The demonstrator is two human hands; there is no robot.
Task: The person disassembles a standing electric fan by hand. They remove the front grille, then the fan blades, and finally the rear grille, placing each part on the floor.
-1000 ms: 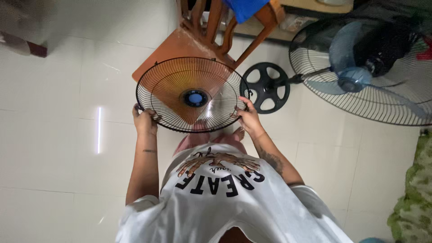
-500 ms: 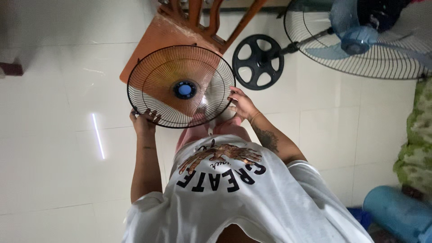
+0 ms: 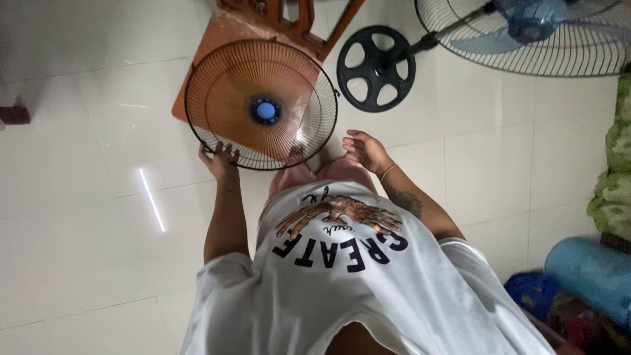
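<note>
Grille [image 3: 261, 105] now gripped by left hand [image 3: 220, 158] alone; right hand [image 3: 367, 150] has released, open.

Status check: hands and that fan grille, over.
Left hand grips fan grille at its lower rim. Right hand open, off the grille. Wooden chair directly beyond; fan base beside.

open tile floor [image 3: 85, 131] left, wooden chair [image 3: 289, 26] and fan base [image 3: 376, 67] crowd ahead

A wooden chair [image 3: 289, 26] stands far centre on the white tiled floor [image 3: 79, 217], a black round fan base [image 3: 376, 68] and caged standing fan [image 3: 526, 33] far right.
</note>
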